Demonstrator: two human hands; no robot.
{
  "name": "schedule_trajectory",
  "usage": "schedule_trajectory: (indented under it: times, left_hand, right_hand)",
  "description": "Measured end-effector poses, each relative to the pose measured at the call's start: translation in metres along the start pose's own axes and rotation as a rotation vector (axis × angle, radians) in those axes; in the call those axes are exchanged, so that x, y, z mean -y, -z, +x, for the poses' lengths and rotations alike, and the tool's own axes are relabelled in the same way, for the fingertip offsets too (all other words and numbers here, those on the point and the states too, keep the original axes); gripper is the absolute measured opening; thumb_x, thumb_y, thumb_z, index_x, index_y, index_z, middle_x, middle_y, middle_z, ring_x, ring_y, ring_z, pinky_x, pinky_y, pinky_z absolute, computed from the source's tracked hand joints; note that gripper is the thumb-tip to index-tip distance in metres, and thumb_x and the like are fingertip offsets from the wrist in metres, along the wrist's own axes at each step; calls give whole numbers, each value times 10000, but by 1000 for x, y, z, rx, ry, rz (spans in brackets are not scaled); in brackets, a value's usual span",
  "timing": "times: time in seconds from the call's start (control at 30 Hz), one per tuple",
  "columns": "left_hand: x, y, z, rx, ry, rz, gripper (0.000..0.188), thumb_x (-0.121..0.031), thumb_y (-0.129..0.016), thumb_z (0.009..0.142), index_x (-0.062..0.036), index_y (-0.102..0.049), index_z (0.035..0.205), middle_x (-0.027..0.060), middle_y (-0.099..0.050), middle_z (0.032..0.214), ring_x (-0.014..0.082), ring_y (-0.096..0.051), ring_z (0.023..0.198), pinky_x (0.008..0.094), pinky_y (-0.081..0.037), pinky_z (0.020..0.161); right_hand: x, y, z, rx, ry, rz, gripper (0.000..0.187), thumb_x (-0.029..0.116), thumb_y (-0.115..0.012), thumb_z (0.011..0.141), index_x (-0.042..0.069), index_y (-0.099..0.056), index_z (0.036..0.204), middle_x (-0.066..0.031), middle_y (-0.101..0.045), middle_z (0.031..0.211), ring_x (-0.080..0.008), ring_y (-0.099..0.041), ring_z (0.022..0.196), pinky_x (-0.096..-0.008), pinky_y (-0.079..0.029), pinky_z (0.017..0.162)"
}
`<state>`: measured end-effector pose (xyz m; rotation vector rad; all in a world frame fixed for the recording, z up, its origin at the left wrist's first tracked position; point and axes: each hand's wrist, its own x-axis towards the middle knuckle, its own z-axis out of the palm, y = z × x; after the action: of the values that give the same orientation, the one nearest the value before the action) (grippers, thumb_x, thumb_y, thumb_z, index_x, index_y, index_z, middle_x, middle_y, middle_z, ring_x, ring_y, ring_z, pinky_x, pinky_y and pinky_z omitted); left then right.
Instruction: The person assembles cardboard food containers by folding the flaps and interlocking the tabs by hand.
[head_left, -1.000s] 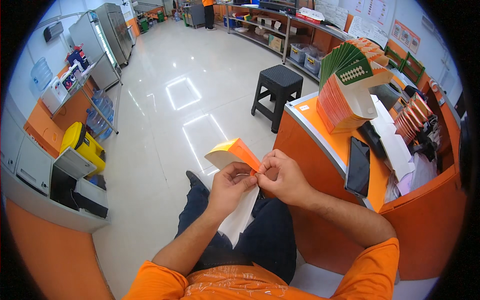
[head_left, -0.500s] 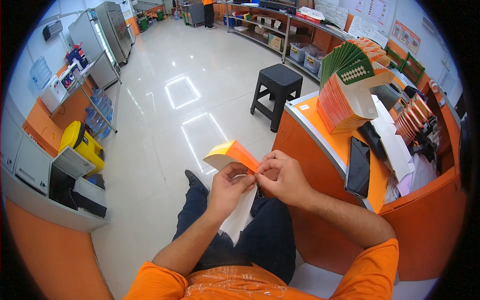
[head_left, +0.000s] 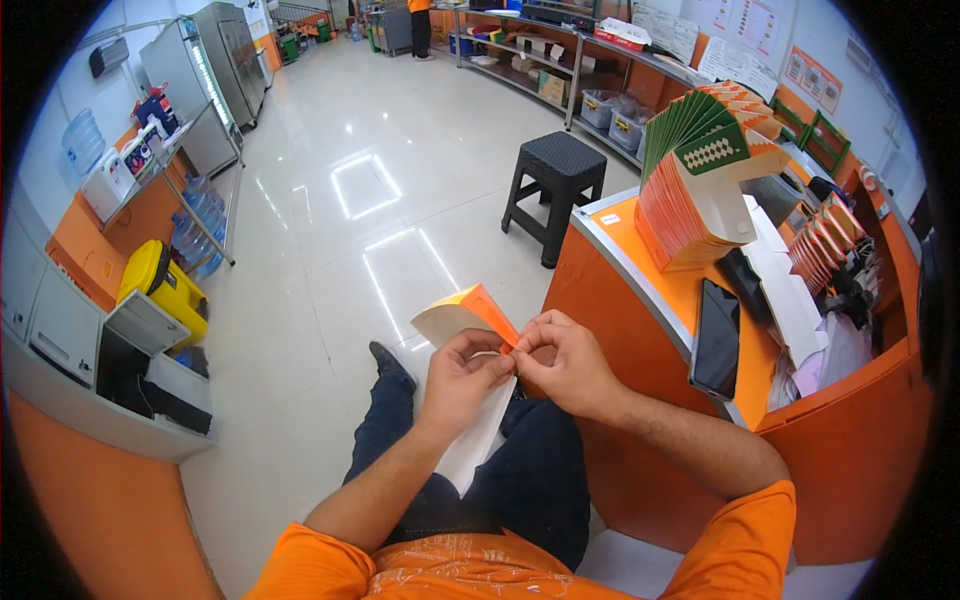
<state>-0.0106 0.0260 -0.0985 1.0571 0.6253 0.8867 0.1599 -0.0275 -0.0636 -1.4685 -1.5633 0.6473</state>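
Observation:
Above my lap I hold a partly folded cardboard food box (head_left: 488, 308), orange and yellow outside and plain white inside. My left hand (head_left: 462, 378) pinches its near edge between thumb and fingers. Right beside it, my right hand (head_left: 560, 358) is closed on the same edge, the fingertips of both hands nearly touching. A white flap of the box hangs down over my thighs. To the right, a tall nested stack of similar boxes (head_left: 690, 215), orange with green flaps, stands on the orange counter (head_left: 610, 222). The fold under my fingertips is partly hidden.
A black phone (head_left: 716, 338) lies on the counter near its edge. Past the counter stands a dark plastic stool (head_left: 555, 180). Metal shelves (head_left: 520, 48) with bins line the back right. At left are a yellow bin (head_left: 165, 290) and an open grey cabinet (head_left: 120, 365). A person (head_left: 420, 25) stands far off.
The box has tilted slightly, showing less of its yellow panel. Both hands keep their pinch on the edge, with only small finger movements.

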Motion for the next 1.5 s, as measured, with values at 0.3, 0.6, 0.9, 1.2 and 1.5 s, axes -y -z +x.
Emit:
schedule_trajectory:
  times: [0.3,0.6,0.9,1.2,1.5]
  left_hand:
    - [-1,1,-3,-26,33,20,249,14,-706,869,35,-574,1079,103,-635,1046,170,-664,964,285,-580,849]
    - [10,2,-1,-35,-3,-43,239,-6,-712,877,17,-581,1077,101,-645,1054,162,-658,972,279,-576,864]
    - [10,-4,-3,-97,-38,-49,211,-9,-703,887,28,-594,1063,122,-656,1064,176,-661,961,300,-575,867]
    - [17,-2,-3,-59,-107,66,188,-3,-656,919,67,-600,1084,130,-651,1091,191,-661,1004,306,-564,896]
    - [-57,0,-23,239,-439,809,405,123,-598,813,-73,-668,1160,112,-621,1181,282,-587,1151,376,-519,910]
  right_hand:
    - [-6,-1,0,80,-59,154,162,131,-725,836,7,-745,937,-143,-655,1050,-212,-662,950,-298,-562,721]
    - [1,0,1,75,-141,292,197,133,-700,881,-16,-734,1006,-160,-658,1094,-233,-662,969,-332,-549,772]
    - [0,4,6,97,-106,182,156,83,-726,881,-24,-735,994,-105,-629,1097,-154,-636,972,-277,-533,830]
    - [11,12,6,134,-25,-15,150,105,-788,813,-27,-721,840,-103,-641,1027,-145,-677,872,-258,-540,780]
    - [-17,36,27,128,-363,266,129,55,-727,840,-11,-627,792,-202,-668,1056,-134,-681,891,-242,-542,701]
